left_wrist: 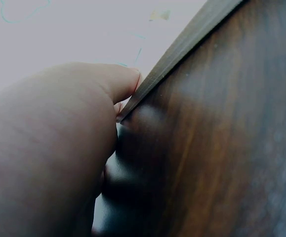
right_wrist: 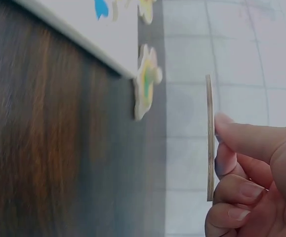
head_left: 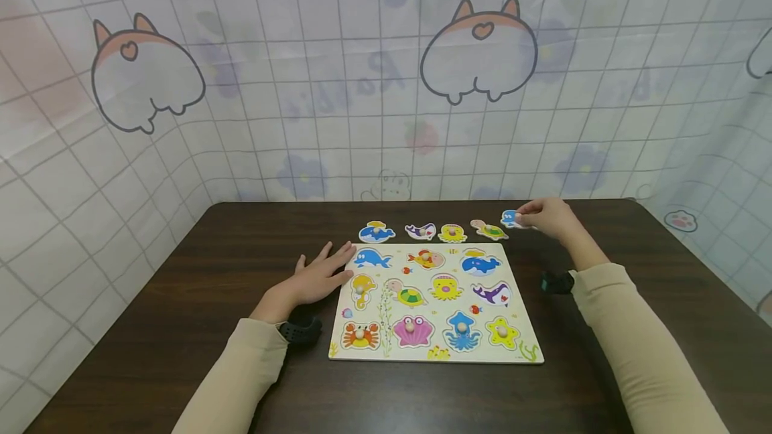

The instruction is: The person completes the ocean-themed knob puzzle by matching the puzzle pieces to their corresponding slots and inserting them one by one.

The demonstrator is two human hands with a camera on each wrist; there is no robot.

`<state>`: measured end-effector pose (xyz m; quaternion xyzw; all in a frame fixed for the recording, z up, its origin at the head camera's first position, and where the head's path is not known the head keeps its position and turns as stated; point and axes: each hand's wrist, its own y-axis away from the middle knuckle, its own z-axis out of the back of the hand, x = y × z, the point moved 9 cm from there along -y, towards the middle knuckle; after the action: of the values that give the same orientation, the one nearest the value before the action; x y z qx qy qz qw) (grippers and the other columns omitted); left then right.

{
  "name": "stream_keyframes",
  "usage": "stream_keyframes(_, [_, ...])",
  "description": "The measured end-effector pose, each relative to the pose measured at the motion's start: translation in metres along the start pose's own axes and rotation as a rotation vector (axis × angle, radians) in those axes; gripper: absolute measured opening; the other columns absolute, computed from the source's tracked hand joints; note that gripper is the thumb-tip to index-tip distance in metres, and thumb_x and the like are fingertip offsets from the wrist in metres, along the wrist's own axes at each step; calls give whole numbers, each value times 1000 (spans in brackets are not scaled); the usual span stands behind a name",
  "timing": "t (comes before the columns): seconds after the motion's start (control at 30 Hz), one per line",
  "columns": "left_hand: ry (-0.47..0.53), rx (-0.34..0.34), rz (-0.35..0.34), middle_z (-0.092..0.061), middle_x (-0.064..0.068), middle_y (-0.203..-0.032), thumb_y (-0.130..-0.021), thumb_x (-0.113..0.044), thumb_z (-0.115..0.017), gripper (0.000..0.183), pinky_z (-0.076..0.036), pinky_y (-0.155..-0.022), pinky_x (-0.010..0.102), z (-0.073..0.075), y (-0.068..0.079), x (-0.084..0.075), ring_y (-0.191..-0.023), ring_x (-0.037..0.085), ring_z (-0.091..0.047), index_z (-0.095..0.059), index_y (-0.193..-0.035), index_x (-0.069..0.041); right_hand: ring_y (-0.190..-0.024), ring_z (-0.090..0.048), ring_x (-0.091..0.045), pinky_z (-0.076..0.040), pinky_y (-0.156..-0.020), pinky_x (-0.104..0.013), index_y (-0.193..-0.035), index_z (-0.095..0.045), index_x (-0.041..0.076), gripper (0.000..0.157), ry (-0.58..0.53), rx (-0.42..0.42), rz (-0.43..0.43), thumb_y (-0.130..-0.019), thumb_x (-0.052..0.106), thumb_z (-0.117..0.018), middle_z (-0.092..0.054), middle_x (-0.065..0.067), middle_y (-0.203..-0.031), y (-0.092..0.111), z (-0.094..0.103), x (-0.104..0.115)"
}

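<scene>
Turtle piece [head_left: 490,230] — just beyond board [head_left: 443,313]

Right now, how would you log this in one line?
left hand: touching sea-animal puzzle board | right hand: grip on blue dolphin piece | turtle piece: on table, beyond board

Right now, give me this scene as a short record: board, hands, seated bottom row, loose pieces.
board: flat on dark table
left hand: touches the board's left edge
right hand: pinches a blue piece
bottom row: crab, shell, squid, starfish
loose beyond board: blue whale, purple whale, octopus, turtle
</scene>
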<state>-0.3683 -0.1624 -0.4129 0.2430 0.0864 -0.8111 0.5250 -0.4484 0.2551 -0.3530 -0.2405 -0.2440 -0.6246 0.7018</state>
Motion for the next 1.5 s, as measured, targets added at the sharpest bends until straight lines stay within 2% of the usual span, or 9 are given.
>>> stream_keyframes(0.17, [1, -6, -1, -10, 7, -171, -111, -41, -43, 66, 12, -111, 74, 0, 0, 1, -156, 40, 4, -18, -166, -15, -100, -61, -42, -51, -87, -57, -120, -66, -10, 34, 21, 13, 31, -104, 19, -63, -67, -27, -112, 1, -4, 18])
stream_keyframes(0.43, [9, -8, -3, -11, 7, -171, -111, -43, -43, 66, 12, -111, 75, -1, -1, 3, -156, 39, 4, -18, -166, -15, -99, -61, -40, -51, -86, -52, -121, -67, -10, 33, -5, 18, 55, -103, 18, -62, -67, -25, -111, 2, -17, 44])
stream_keyframes(0.77, [2, -4, 8, -10, 7, -171, -111, -43, -42, 67, 12, -111, 74, 0, 0, 4, -156, 40, 4, -18, -166, -15, -97, -59, -32, -51, -85, -44, -121, -70, -5, 31, -41, 41, 48, -103, 20, -64, -67, -20, -111, -4, -45, 66])
stream_keyframes(0.97, [-2, -1, 8, -10, 7, -171, -110, -45, -42, 67, 11, -111, 75, -1, -1, 4, -156, 39, 4, -18, -166, -16, -89, -58, -28, -49, -77, -37, -115, -72, -5, 27, -74, 51, 95, -102, 18, -66, -68, -16, -101, -5, -57, 86])
stream_keyframes(1.1, [4, -4, 8, -11, 7, -171, -110, -45, -42, 67, 12, -111, 75, -1, -1, 5, -156, 40, 4, -18, -166, -16, -87, -60, -29, -48, -72, -33, -113, -73, -3, 25, -82, 64, 114, -101, 18, -68, -69, -12, -95, -7, -64, 95])
stream_keyframes(1.5, [5, 2, 5, -10, 6, -172, -110, -46, -41, 68, 12, -111, 75, -2, -4, 6, -156, 39, 5, -17, -166, -16, -89, -59, -26, -50, -80, -36, -112, -74, 0, 25, -98, 89, 119, -99, 21, -71, -70, -12, -101, -9, -89, 117])
